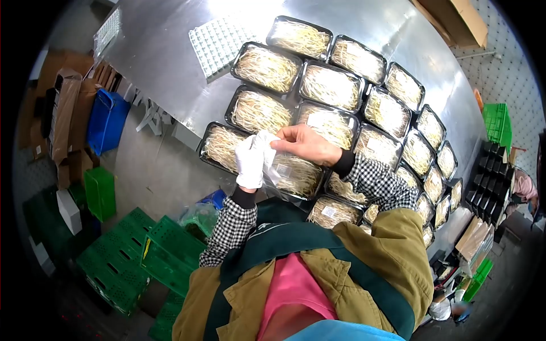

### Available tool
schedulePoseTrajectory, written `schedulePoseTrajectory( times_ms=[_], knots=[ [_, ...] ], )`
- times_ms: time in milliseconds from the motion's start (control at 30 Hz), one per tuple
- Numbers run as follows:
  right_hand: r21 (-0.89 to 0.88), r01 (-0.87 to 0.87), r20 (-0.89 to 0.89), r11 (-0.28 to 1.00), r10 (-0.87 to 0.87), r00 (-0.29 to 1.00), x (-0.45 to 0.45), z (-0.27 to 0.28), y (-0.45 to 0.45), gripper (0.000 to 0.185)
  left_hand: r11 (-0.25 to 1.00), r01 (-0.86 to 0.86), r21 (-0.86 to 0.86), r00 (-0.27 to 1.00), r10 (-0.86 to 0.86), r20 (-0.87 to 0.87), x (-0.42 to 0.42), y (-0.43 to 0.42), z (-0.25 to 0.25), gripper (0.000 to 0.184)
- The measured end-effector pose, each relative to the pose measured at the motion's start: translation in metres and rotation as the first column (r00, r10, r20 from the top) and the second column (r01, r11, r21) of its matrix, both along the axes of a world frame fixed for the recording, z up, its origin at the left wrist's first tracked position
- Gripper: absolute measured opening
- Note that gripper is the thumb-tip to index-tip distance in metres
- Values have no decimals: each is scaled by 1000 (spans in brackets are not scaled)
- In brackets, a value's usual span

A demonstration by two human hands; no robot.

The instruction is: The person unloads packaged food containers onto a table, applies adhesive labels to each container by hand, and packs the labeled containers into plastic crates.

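My left hand (249,163), in a white glove, is closed with its fingertips drawn together. My bare right hand (310,145) meets it, thumb and forefinger pinched at the glove's fingertips. Whatever is between the fingers is too small to make out. Both hands are above black trays of bean sprouts under clear film. Just below them is a tray with a small label (296,177), partly covered by the left hand. Another sprout tray (222,149) lies left of the glove. Further trays, such as one labelled tray (334,211), sit close together to the right.
The trays cover much of a steel table (153,54). A stack of pale gridded sheets (219,48) lies at its far left. Green crates (116,256) and a blue bin (107,122) stand on the floor at left. Stacked black trays (488,179) are at right.
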State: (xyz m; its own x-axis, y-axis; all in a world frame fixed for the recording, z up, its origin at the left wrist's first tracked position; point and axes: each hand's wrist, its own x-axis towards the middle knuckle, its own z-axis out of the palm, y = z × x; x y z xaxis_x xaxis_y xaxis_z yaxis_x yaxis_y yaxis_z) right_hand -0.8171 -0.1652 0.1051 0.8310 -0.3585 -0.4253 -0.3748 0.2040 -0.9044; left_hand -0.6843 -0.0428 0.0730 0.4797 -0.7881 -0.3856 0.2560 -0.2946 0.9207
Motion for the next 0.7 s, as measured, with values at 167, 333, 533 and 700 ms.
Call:
schedulePoseTrajectory(
  times_ms=[167, 333, 533, 700],
  knots=[
    [-616, 271, 63, 740, -297, 953, 37, -32, -87, 26, 985, 159, -65, 923, -171, -346, 15, 21, 18, 20],
    [-930, 302, 96, 207, -658, 747, 97, -86, -228, 40, 990, 110, -87, 945, -132, -298, 43, 70, 43, 20],
    [-995, 61, -18, 77, -754, 657, 105, -104, -225, 36, 969, 216, -121, 970, -199, 140, 74, 80, 30, 22],
    [-595, 83, -178, 799, -232, 956, 88, -31, -100, 33, 994, -39, -104, 998, 34, -51, 48, 46, 36, 14]
  ],
)
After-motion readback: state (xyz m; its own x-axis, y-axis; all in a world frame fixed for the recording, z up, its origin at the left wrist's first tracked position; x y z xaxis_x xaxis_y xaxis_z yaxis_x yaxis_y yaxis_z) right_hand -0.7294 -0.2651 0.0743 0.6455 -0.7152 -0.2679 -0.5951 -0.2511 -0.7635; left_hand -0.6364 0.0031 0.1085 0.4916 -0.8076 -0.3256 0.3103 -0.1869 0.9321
